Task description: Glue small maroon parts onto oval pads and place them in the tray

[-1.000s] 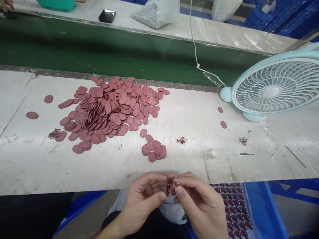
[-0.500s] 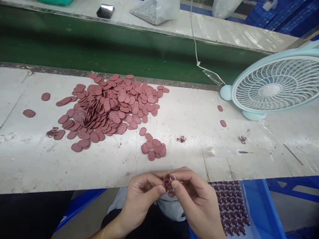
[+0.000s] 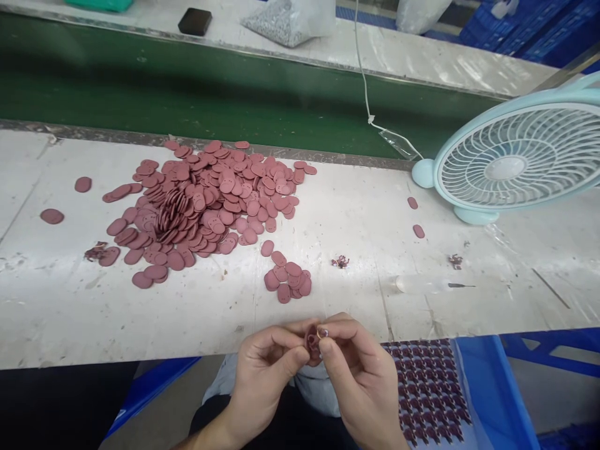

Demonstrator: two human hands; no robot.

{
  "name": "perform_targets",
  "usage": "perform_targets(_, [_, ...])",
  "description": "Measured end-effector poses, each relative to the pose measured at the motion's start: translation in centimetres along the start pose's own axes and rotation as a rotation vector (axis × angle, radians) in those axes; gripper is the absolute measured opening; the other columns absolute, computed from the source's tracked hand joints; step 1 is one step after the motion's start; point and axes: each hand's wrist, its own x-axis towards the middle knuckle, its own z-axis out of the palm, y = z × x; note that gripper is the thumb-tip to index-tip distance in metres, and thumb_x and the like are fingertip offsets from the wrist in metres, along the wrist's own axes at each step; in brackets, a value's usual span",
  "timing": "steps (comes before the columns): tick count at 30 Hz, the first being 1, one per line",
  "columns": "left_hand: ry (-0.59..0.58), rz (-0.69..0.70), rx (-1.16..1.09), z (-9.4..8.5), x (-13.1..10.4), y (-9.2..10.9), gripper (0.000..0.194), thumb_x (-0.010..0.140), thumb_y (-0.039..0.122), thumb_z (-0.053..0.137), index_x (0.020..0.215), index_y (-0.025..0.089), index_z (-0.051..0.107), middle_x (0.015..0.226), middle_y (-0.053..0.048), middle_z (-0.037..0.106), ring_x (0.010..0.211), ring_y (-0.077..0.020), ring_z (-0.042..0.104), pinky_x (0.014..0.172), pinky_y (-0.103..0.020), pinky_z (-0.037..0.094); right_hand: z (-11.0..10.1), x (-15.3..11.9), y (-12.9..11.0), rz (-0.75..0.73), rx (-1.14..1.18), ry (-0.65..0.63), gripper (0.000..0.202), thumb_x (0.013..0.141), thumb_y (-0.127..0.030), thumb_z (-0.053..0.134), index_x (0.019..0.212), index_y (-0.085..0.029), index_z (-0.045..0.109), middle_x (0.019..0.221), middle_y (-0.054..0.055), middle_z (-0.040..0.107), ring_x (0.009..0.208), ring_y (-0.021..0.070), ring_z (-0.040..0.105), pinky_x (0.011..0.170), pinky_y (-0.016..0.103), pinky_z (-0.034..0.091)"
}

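Just off the front edge of the table, my left hand is closed in a pinch on a small dark red figurine piece. My right hand pinches a tiny shiny part against the piece's right side. Fingertips cover much of both, so their exact shapes are hidden. Beyond my hands lies a small cluster of dull red oval discs, some with small holes. A small dark red and shiny part rests to the right of that cluster.
A large heap of red oval discs covers the left centre of the white table. A light blue fan stands at right, near a clear dropper bottle. Below right, a blue crate holds rows of dark red pieces.
My right hand has shifted slightly left, and the held piece has turned a little between my fingers. The whole view has moved slightly; the things on the table stay put.
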Motion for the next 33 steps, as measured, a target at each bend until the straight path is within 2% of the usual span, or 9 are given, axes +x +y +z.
perform_targets(5, [-0.059,0.038,0.002,-0.2,0.3,0.0,0.008,0.089,0.015,0.074,0.086,0.021,0.078,0.116,-0.005,0.077,0.081,-0.0139,0.071,0.075,-0.026,0.060,-0.1,-0.3,0.0,0.049,0.055,0.014,0.010,0.100,-0.023,0.063,0.103,-0.027,0.071,0.098,0.001,0.071,0.077,0.0114,0.068,0.072,0.022,0.058])
perform_targets(12, [0.027,0.156,0.256,-0.3,0.4,0.3,0.007,0.085,0.017,0.079,0.086,0.024,0.080,0.118,-0.007,0.075,0.106,-0.0213,0.071,0.088,-0.028,0.060,-0.8,-0.4,0.6,0.121,0.112,0.043,0.012,0.099,-0.028,0.065,0.106,-0.027,0.074,0.091,0.001,0.072,0.075,0.0124,0.068,0.071,0.023,0.061])
perform_targets(15, [-0.005,0.218,0.376,-0.1,0.3,0.2,0.011,0.085,0.015,0.078,0.089,0.026,0.080,0.119,-0.007,0.073,0.108,-0.0214,0.071,0.090,-0.029,0.060,-1.2,-0.4,0.6,0.107,0.106,0.051,0.014,0.095,-0.026,0.069,0.108,-0.028,0.075,0.100,0.003,0.075,0.085,0.0148,0.072,0.078,0.023,0.062])
perform_targets(18, [-0.076,0.252,0.509,-0.4,0.6,0.7,0.017,0.087,0.015,0.075,0.096,0.029,0.079,0.126,-0.006,0.071,0.113,-0.0232,0.070,0.096,-0.033,0.058,-2.3,-0.7,0.9,0.099,0.106,0.069,0.016,0.093,-0.023,0.072,0.107,-0.030,0.077,0.097,0.002,0.078,0.086,0.0146,0.074,0.080,0.021,0.062])
perform_targets(21, [-0.053,0.388,0.842,-1.7,1.9,2.6,0.023,0.088,0.016,0.074,0.105,0.030,0.077,0.131,-0.006,0.069,0.117,-0.0244,0.067,0.104,-0.037,0.053,-4.8,-1.7,1.9,0.110,0.107,0.151,0.017,0.091,-0.023,0.075,0.106,-0.029,0.077,0.098,0.003,0.078,0.085,0.0157,0.075,0.078,0.023,0.064])
perform_targets(24, [0.029,0.581,1.326,-3.3,4.1,5.1,0.027,0.087,0.020,0.074,0.114,0.027,0.075,0.130,-0.008,0.069,0.118,-0.0274,0.064,0.109,-0.043,0.046,-8.6,-3.6,3.4,0.162,0.092,0.310,0.018,0.087,-0.026,0.080,0.105,-0.028,0.078,0.102,0.007,0.079,0.087,0.0202,0.076,0.077,0.027,0.066])
perform_targets(26, [0.017,0.633,1.548,-4.2,5.4,6.3,0.026,0.088,0.024,0.073,0.114,0.024,0.073,0.126,-0.009,0.070,0.117,-0.0291,0.063,0.105,-0.044,0.047,-11.4,-5.1,4.2,0.199,0.052,0.437,0.023,0.083,-0.028,0.083,0.106,-0.027,0.078,0.103,0.008,0.079,0.086,0.0228,0.077,0.075,0.029,0.067])
perform_targets(29, [-0.055,0.673,1.679,-4.8,6.5,7.2,0.018,0.091,0.030,0.069,0.106,0.023,0.073,0.120,-0.008,0.072,0.110,-0.0287,0.065,0.099,-0.041,0.050,-15.2,-7.5,4.5,0.205,-0.013,0.657,0.029,0.076,-0.032,0.088,0.103,-0.027,0.079,0.100,0.009,0.080,0.078,0.0234,0.076,0.069,0.031,0.068])
perform_targets(33, [-0.117,0.640,1.703,-5.0,6.5,7.9,0.016,0.089,0.033,0.073,0.102,0.025,0.074,0.112,-0.002,0.075,0.105,-0.0272,0.068,0.102,-0.040,0.048,-20.2,-11.1,4.0,0.144,-0.120,0.868,0.030,0.074,-0.039,0.087,0.098,-0.025,0.078,0.092,0.007,0.078,0.069,0.0201,0.073,0.066,0.033,0.065])
